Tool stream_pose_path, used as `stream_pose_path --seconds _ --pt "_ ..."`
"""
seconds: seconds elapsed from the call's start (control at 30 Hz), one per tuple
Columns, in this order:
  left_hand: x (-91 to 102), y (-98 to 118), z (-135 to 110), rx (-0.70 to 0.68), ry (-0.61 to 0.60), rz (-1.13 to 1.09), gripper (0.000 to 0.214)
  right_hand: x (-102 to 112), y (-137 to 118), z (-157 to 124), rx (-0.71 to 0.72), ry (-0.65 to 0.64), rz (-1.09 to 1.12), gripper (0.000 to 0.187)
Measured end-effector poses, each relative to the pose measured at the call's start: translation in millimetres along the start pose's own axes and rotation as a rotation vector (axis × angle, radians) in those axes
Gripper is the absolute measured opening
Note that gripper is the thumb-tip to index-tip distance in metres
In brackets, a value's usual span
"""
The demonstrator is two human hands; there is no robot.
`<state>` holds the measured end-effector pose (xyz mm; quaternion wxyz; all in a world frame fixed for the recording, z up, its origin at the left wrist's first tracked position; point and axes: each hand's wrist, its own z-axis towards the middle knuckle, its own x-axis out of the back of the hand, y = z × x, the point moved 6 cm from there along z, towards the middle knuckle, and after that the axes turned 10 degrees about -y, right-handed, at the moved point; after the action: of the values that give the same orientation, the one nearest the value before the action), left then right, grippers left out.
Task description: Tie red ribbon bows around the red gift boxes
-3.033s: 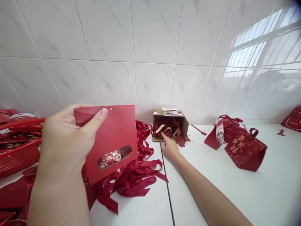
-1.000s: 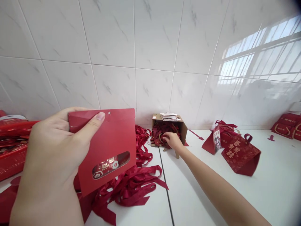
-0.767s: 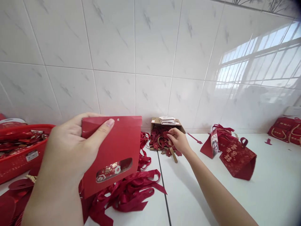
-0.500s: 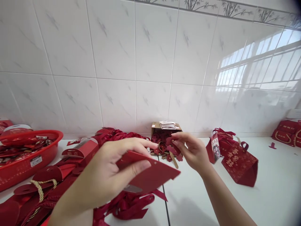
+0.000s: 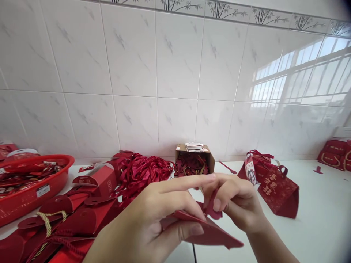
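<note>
My left hand (image 5: 164, 215) grips a folded red card piece (image 5: 211, 233) between thumb and fingers, tilted over the white table in front of me. Pinched in my right hand (image 5: 236, 201) is a small dark red flower-shaped piece (image 5: 214, 208), held right against the card's upper edge. The fingertips of both hands nearly meet there. My fingers hide part of the card and of the small piece. Just beyond my hands stands a small open cardboard box (image 5: 210, 157) with red pieces inside and white slips on top.
A red plastic basket (image 5: 52, 182) of small packets stands at far left. Red boxes (image 5: 90, 215) and a heap of red ribbon (image 5: 145, 171) lie left of centre. Red gift bags (image 5: 279, 190) stand at right, with more red boxes (image 5: 334, 155) at the far right against the tiled wall (image 5: 175, 120).
My right hand has come back from the cardboard box with the small red piece, down to the card. My left hand has shifted right and lower with the card, which now lies flatter.
</note>
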<state>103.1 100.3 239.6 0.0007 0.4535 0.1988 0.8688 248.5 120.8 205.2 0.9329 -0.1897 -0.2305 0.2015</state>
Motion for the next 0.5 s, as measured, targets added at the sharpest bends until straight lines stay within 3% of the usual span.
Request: stream_pose_path --seconds 0.23,0.5 --pt "-4.5 4.4 4.2 -0.037 -0.028 -0.096 0.011 -1.7 1.8 -1.3 -0.033 -0.008 0.062 0.02" --pt "-9.2 -4.7 4.9 -0.019 -0.015 -0.164 0.012 9.5 1.1 -4.3 0.007 0.135 -0.07 0.017"
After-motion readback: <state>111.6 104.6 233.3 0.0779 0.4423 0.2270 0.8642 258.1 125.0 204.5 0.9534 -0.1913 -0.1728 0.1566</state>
